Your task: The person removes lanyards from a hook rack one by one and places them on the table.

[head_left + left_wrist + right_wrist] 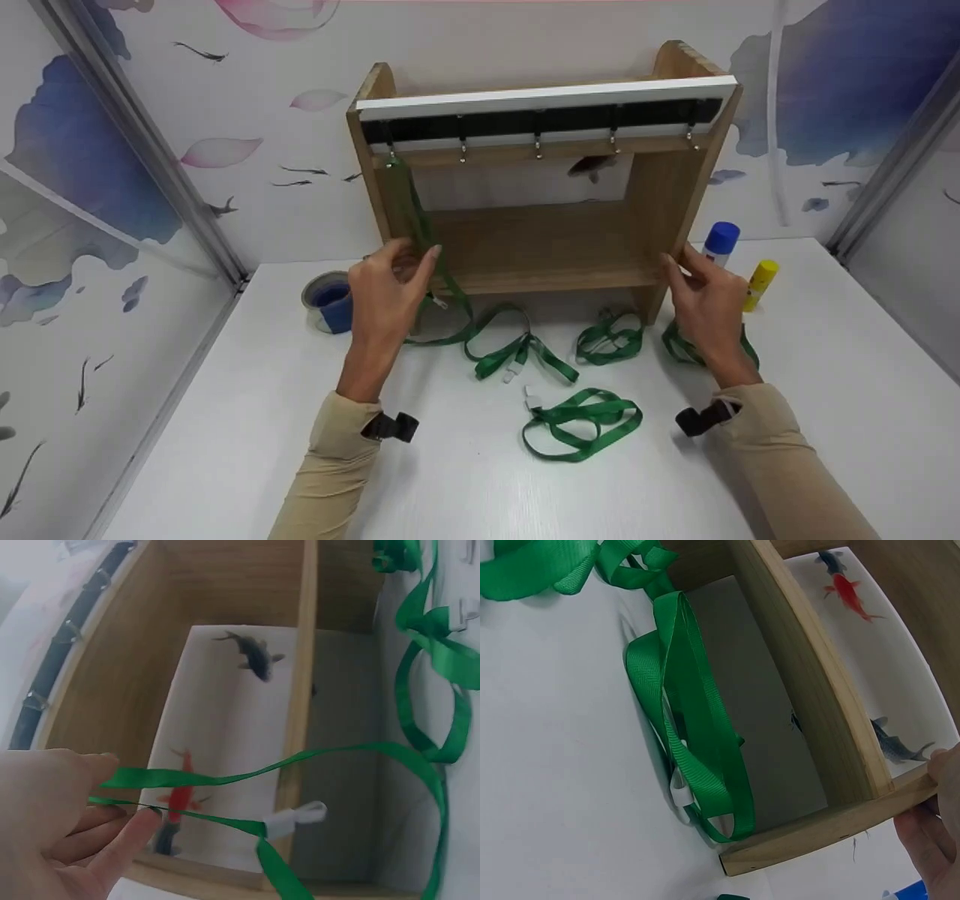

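A green lanyard (421,217) hangs from the leftmost hook of a small wooden shelf (536,244). My left hand (386,289) is at the shelf's left side, fingers curled and thumb extended beside the hanging straps. In the left wrist view both straps (217,780) run into the gap between index finger and thumb; whether they are gripped I cannot tell. A white clip (295,819) shows on this lanyard. My right hand (705,304) pinches the front edge of the shelf's right side panel (817,836), thumb inside and fingers outside.
Several loose green lanyards, among them a looped one (581,427), lie on the white table (465,480). A tape roll (326,300) stands left. A blue-capped tube (721,240) and a yellow stick (761,285) stand right. Other hooks (538,146) line the shelf's top strip.
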`<state>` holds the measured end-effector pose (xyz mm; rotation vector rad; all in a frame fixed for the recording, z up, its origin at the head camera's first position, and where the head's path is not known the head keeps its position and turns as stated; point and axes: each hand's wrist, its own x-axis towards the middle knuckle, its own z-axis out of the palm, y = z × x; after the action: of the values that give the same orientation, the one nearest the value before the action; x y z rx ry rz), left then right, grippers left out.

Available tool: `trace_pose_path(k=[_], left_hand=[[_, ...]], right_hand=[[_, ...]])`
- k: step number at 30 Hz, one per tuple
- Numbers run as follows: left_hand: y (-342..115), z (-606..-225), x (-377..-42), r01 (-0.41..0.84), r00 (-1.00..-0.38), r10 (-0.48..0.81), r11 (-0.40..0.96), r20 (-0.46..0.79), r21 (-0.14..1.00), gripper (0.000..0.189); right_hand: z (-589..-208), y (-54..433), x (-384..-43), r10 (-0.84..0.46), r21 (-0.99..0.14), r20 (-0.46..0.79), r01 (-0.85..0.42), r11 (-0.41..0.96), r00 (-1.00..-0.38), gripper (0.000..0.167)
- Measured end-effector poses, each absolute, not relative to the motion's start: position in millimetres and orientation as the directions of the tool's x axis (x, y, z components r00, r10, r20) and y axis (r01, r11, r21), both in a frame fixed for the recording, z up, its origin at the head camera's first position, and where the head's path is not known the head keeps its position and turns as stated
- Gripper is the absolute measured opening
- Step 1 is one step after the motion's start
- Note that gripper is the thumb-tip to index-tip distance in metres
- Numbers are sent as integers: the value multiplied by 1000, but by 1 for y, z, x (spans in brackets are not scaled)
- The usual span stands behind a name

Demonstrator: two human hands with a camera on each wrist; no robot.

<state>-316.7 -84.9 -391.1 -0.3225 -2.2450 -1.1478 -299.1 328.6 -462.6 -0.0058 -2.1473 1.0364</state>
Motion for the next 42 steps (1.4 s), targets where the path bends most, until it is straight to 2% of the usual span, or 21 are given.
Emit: trace_pose_path(k=[5, 22, 32, 42], left_hand=[[-73, -404, -320, 432, -816, -43, 617, 576, 658, 37], [-72, -416, -327, 485, -786, -64, 553, 614, 678, 21], [-89, -397, -324, 542, -722, -91, 541, 686, 643, 17], [-109, -365, -308, 646, -570, -115, 548, 813, 531, 21]], right_hand=[[-464, 329, -299, 302, -676, 611, -284, 680, -732, 44], [-464, 328, -300, 311, -681, 609, -280, 677, -730, 45], [-464, 328, -299, 313, -679, 615, -285, 676, -724, 45], [-464, 328, -300, 319, -686, 607, -277, 673, -728, 45]])
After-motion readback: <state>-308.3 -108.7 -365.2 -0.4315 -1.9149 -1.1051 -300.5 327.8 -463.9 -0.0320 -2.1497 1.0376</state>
